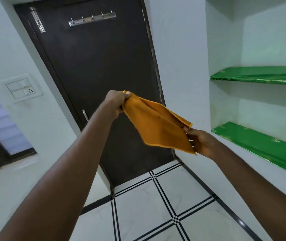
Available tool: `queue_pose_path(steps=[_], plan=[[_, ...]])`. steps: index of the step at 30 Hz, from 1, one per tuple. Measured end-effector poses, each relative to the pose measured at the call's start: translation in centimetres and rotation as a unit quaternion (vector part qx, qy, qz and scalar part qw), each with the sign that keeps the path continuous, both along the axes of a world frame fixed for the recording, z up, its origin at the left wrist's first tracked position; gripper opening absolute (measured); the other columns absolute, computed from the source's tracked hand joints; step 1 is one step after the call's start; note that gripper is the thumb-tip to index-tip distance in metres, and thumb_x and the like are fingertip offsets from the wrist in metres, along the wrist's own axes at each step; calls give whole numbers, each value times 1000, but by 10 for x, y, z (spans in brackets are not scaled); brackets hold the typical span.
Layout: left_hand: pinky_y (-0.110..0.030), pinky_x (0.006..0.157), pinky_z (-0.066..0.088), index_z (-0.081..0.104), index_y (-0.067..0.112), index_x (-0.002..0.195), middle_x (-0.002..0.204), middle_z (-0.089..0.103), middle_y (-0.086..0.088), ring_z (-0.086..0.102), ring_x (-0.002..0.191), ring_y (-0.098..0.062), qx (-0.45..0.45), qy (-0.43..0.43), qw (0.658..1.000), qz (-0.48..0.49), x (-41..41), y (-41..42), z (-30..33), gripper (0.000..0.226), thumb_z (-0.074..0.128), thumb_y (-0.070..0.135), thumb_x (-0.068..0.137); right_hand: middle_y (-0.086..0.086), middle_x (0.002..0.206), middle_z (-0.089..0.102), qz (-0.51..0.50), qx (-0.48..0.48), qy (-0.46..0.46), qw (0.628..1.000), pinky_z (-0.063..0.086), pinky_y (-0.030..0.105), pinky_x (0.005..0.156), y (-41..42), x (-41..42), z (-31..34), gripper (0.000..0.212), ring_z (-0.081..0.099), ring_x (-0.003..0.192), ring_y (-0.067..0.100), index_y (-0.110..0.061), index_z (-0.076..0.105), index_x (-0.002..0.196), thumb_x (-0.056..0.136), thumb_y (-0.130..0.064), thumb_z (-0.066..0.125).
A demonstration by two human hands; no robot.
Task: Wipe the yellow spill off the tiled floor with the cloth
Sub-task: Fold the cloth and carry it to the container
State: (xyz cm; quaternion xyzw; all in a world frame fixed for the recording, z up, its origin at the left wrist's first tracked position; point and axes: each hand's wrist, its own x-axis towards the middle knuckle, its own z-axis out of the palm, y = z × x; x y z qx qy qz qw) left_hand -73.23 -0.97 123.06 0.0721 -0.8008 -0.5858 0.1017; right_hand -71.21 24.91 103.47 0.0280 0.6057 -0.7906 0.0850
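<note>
While both arms reach fwd, the scene reads so:
Cloth [158, 126]: orange, folded, held up in the air between both hands in front of the door – well above the floor, touching neither.
L hand [117, 103]: fingers pinched tight on cloth's top-left corner, higher than the other hand.
R hand [202, 142]: thumb on top, fingers under – nipping cloth's right edge near the lower corner.
Cloth edges: hemmed; bottom-left corner hangs free, folded layers gape along the upper right edge.
Floor [187, 193]: white tiles w/ black double lines; the part in view is bare, open from door sill toward the camera. No yellow spill in this view.
Door [93, 66]: dark, shut, hook rail near top, handle low on left edge.
Shelves [260, 76]: green-lined, in wall niche on right, edges just beside R hand's side.
Switch plate [21, 88]: left wall, well apart from hands.
</note>
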Motion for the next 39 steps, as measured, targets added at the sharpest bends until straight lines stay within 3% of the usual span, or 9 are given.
queue_pose_path(steps=[3,6,14,17,20,26,31,35,39], plan=[[-42,94,57,58,8,110,109,62,-8,63,97,-21,-71,-19,997,17,-1,-23,-14,28,70,27,93,21,123,70,-56,30,-5,998,56,46,78,13,5,18,17,69,97,34,-10,67,108,102,-23,58],[-41,90,56,62,8,107,105,63,-8,63,93,-21,-118,-53,992,-1,1,-41,-32,32,75,32,90,22,113,69,-120,106,-11,987,58,48,77,17,7,41,21,68,97,37,-4,63,112,106,-21,51],[-46,101,55,64,13,132,124,65,-8,65,112,-24,-14,-49,991,-128,-2,-72,-57,42,73,21,91,14,109,66,-170,155,-7,973,56,46,86,3,18,90,32,64,100,30,-1,63,117,93,-18,74],[-46,98,57,70,20,124,124,65,-7,65,112,-24,10,-13,990,-143,-2,-85,-55,34,73,17,90,16,113,64,-168,200,18,965,57,38,74,-2,28,101,36,64,93,26,-3,61,127,92,-3,71],[-44,94,59,76,21,112,120,67,-5,66,109,-23,21,40,992,-121,0,-97,-53,21,72,17,91,18,113,64,-209,320,92,919,57,33,58,-11,37,114,33,67,85,25,-13,63,126,96,-3,67],[-31,78,56,74,17,113,111,66,0,63,102,-17,0,126,989,-75,7,-112,-44,21,69,22,93,14,97,71,-264,455,169,833,64,42,58,-35,56,158,11,72,80,30,-20,67,89,92,-13,74],[-29,79,56,75,16,110,104,65,4,62,93,-10,-38,191,980,-43,12,-126,-34,20,72,24,92,18,87,72,-252,340,148,894,61,32,53,-43,74,177,24,71,68,26,-1,70,103,89,-19,78],[-32,81,58,76,16,107,103,68,0,63,90,-10,-63,202,976,-44,13,-134,-27,20,74,25,90,11,92,72,-169,275,125,938,59,27,61,-44,86,186,35,71,81,22,0,70,110,84,-22,80],[-41,91,59,75,16,106,108,70,-4,67,98,-19,-23,126,987,-94,16,-138,-19,19,73,26,90,14,105,71,-84,370,133,916,58,29,74,-41,94,188,32,70,98,26,-10,71,110,80,-13,84]])
